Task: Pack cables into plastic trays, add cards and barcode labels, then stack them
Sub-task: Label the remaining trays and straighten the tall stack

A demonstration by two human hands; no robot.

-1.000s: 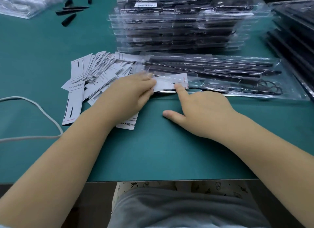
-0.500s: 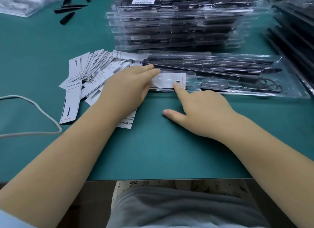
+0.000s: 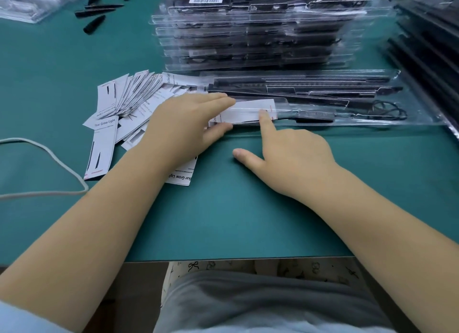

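Now left hand (image 3: 185,124) flat, right hand (image 3: 290,156) forefinger pressing card (image 3: 244,110) at tray (image 3: 409,114) left end.

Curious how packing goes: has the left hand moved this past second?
Yes. The left hand reached right, fingers further over the tray, judged against the card pile.

A single head-worn camera gives the only view, so no part of the scene is shared with a second one. It looks forward and steeply down from above the person's lap onto the green bench (image 3: 248,208), whose near edge crosses the lower frame. The forearms enter from the bottom corners, close to the lens. The wide angle bends lines at the frame edges. The far stack of trays (image 3: 260,34) lies at the top edge.
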